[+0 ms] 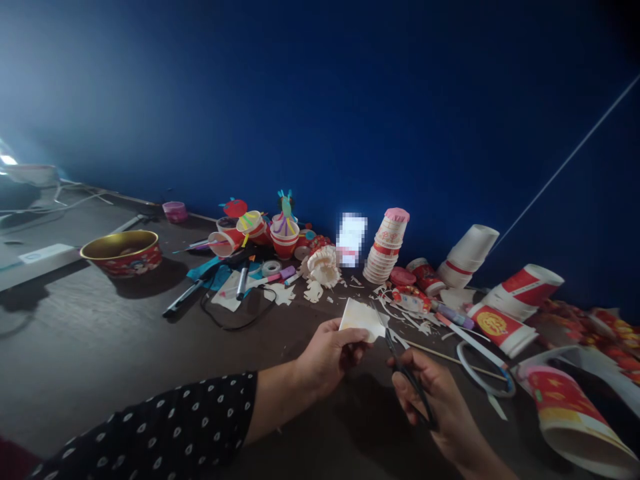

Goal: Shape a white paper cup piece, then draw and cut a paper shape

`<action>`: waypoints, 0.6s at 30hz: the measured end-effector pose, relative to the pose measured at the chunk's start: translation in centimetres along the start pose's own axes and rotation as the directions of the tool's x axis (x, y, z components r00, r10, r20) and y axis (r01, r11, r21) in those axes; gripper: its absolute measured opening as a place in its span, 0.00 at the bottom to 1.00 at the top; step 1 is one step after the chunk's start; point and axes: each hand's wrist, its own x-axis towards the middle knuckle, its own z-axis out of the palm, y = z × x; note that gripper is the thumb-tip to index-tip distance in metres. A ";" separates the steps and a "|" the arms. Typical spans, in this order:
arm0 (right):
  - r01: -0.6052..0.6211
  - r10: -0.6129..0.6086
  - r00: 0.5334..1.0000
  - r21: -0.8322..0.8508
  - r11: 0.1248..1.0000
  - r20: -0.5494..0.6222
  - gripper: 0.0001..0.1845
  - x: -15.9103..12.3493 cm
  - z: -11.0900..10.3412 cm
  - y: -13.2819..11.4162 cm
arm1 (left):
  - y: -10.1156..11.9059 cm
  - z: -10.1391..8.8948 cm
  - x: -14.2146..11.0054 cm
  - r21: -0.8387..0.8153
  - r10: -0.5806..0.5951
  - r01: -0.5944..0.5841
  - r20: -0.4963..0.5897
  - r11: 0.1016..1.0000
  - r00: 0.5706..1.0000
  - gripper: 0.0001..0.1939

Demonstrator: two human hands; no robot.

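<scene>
My left hand (pixel 327 357) is closed on a small piece of white paper (pixel 359 320), thumb on top and fingers curled beneath. In my right hand (pixel 433 393) is a pair of dark-handled scissors (pixel 411 380), my fingers wrapped round the handles. The blades point up and left and meet the paper's right edge; whether they are apart or together I cannot tell. Curled white paper scraps (pixel 425 323) lie just beyond my hands.
Stacked paper cups (pixel 385 247) stand at the back, with more cups (pixel 500 327) lying to the right. A red and gold bowl (pixel 123 253) sits left. Decorated cups (pixel 285 239), a tape roll (pixel 271 268) and markers (pixel 243 279) are scattered in the middle. A thin wooden stick (pixel 450 357) lies right.
</scene>
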 end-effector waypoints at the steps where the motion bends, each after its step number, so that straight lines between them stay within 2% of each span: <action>1: 0.001 -0.001 1.000 0.000 1.000 -0.002 0.24 0.0 0.0 0.0 | 0.0 0.0 0.0 0.000 0.000 0.000 -0.001 1.000 1.000 0.08; 18: -0.024 0.024 1.000 -0.008 1.000 -0.019 0.23 0.1 0.2 -0.2 | 0.3 -0.1 0.2 0.019 0.034 -0.034 -0.011 0.999 0.999 0.07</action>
